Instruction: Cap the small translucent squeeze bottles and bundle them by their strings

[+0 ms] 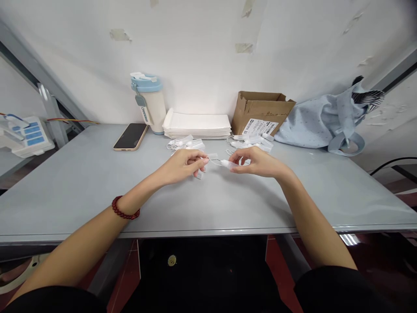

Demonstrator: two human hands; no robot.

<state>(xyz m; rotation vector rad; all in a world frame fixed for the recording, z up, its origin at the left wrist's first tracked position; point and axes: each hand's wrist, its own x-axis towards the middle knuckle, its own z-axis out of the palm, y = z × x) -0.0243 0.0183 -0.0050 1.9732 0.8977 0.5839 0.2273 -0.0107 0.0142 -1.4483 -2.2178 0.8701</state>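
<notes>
My left hand [184, 166] and my right hand [256, 161] meet over the middle of the grey table [81, 182]. Both are pinched on a small white cable [219, 162] that runs between them, with clear plastic caps at its ends. A red bead bracelet [124, 210] sits on my left wrist. Behind the left hand lies a pile of small white bagged parts [185, 142]. A second pile [252, 140] lies behind the right hand.
At the back stand a white and blue tumbler [149, 102], a stack of white envelopes [197, 124], an open cardboard box [262, 111] and a light blue cloth bag [329, 119]. A phone [130, 136] lies face up at the left. A white device [24, 135] sits off the table's left end.
</notes>
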